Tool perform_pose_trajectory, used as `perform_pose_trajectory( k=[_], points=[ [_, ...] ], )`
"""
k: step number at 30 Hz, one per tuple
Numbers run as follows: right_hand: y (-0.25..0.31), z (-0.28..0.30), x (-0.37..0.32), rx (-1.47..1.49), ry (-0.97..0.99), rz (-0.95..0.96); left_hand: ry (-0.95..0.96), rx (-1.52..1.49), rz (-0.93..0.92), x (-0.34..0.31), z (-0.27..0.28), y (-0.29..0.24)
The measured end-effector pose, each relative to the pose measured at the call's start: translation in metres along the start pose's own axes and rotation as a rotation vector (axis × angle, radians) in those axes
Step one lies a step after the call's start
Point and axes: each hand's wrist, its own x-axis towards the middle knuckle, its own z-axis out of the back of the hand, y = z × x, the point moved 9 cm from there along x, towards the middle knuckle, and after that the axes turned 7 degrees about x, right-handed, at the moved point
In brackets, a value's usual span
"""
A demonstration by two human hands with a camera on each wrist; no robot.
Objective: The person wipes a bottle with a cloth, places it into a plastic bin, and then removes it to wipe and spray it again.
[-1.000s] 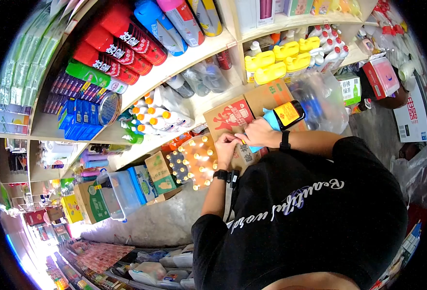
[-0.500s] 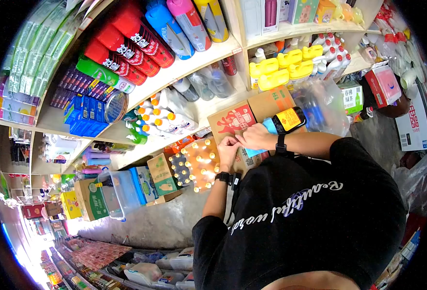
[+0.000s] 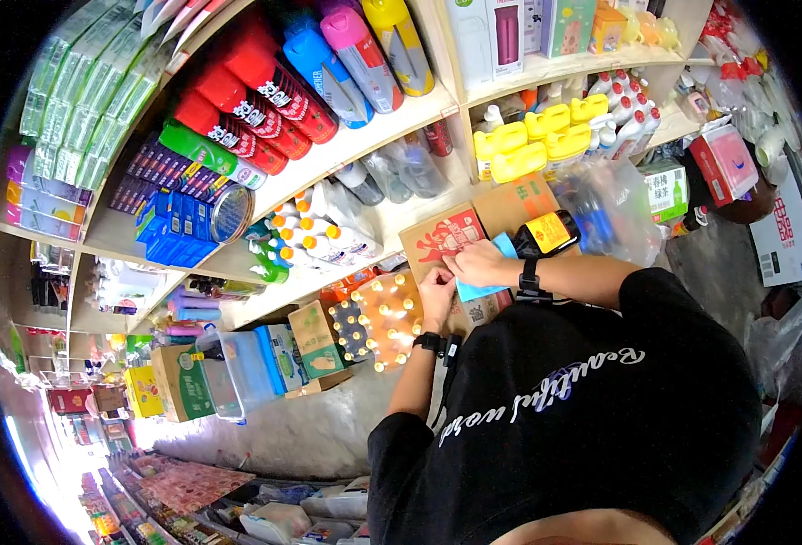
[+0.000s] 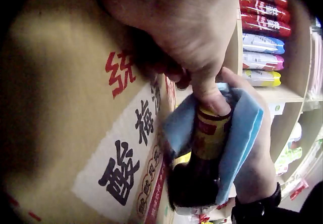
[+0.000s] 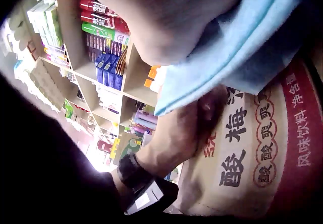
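Observation:
A dark bottle with a yellow label lies tilted over cardboard boxes, its neck toward the left hand. Around the neck is a blue cloth, which the right hand grips from the far side in the left wrist view. The left hand has its thumb on the yellow-and-red neck wrap, fingers curled at the bottle's top and partly hidden. In the right wrist view, cloth covers the bottle, and the left hand shows behind it.
Shelves hold red spray cans, yellow jugs and orange-capped bottles. Left of the boxes stand a pack of orange drinks, cartons and a clear plastic tub. A plastic bag lies to the right.
The head view has shifted, so shelves and boxes sit slightly lower and further right. Both hands stay together at the bottle's neck, the left a little lower.

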Motion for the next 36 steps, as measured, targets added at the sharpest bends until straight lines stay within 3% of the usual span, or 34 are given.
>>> perform_pose_trajectory(
  k=[3,6,7,9,10,11,13,14,16,18,20,22,23,24,25,26,28,31,32,35,36],
  points=[
    [0.009,0.033,0.005,0.171,-0.292,0.073,-0.028,0.043,-0.07,0.003,0.005,0.001],
    [0.006,0.065,0.009,0.631,-0.121,0.101,0.023,-0.158,-0.013,0.001,-0.001,0.008],
    [-0.007,0.071,0.005,0.818,-0.06,-0.026,0.052,-0.114,0.018,-0.002,0.0,0.004],
    [-0.023,0.108,-0.01,1.172,-0.291,-0.017,0.062,-0.177,-0.007,-0.004,0.0,0.001],
    [-0.054,0.119,-0.017,1.081,-0.283,-0.212,0.063,-0.193,-0.004,-0.006,0.002,-0.006],
    [-0.07,0.143,-0.032,1.144,-0.484,-0.211,0.092,-0.264,0.02,-0.005,0.002,-0.003],
    [-0.104,0.191,-0.076,1.086,-0.737,-0.387,0.149,-0.411,0.071,-0.003,0.003,0.011],
    [-0.096,0.221,-0.101,1.201,-0.842,-0.357,0.162,-0.396,0.066,-0.004,0.012,0.004],
    [-0.145,0.248,-0.151,0.975,-1.154,-0.486,0.119,-0.305,0.036,-0.008,0.04,-0.012],
    [-0.099,0.281,-0.176,1.148,-1.176,-0.239,0.115,-0.381,-0.001,-0.007,0.069,-0.028],
    [-0.121,0.237,-0.183,1.354,-1.036,-0.121,0.107,-0.333,-0.081,-0.006,0.098,-0.058],
    [-0.107,0.216,-0.166,0.86,-0.855,-0.049,0.132,-0.372,-0.239,-0.011,0.123,-0.128],
    [-0.081,0.204,-0.148,0.272,-0.706,-0.035,0.141,-0.34,-0.318,-0.015,0.136,-0.159],
    [-0.064,0.163,-0.126,-0.156,-0.464,0.184,0.157,-0.349,-0.478,-0.02,0.145,-0.196],
    [-0.068,0.123,-0.121,-0.255,-0.461,0.239,0.148,-0.32,-0.574,-0.031,0.154,-0.242],
    [-0.081,0.1,-0.117,-0.192,-0.195,-0.062,0.142,-0.301,-0.733,-0.043,0.164,-0.283],
    [-0.088,0.097,-0.12,-0.084,-0.348,-0.019,0.243,-0.371,-0.976,-0.071,0.18,-0.348],
    [-0.081,0.103,-0.117,-0.056,-0.318,0.026,0.412,-0.616,-1.294,-0.117,0.203,-0.424],
    [-0.081,0.102,-0.116,-0.063,-0.297,0.022,0.381,-0.741,-1.415,-0.131,0.211,-0.442],
    [-0.086,0.097,-0.113,-0.061,-0.225,-0.035,0.593,-1.077,-1.548,-0.16,0.228,-0.473],
    [-0.087,0.097,-0.112,-0.063,-0.221,-0.037,0.575,-1.07,-1.545,-0.159,0.231,-0.47]
  ],
)
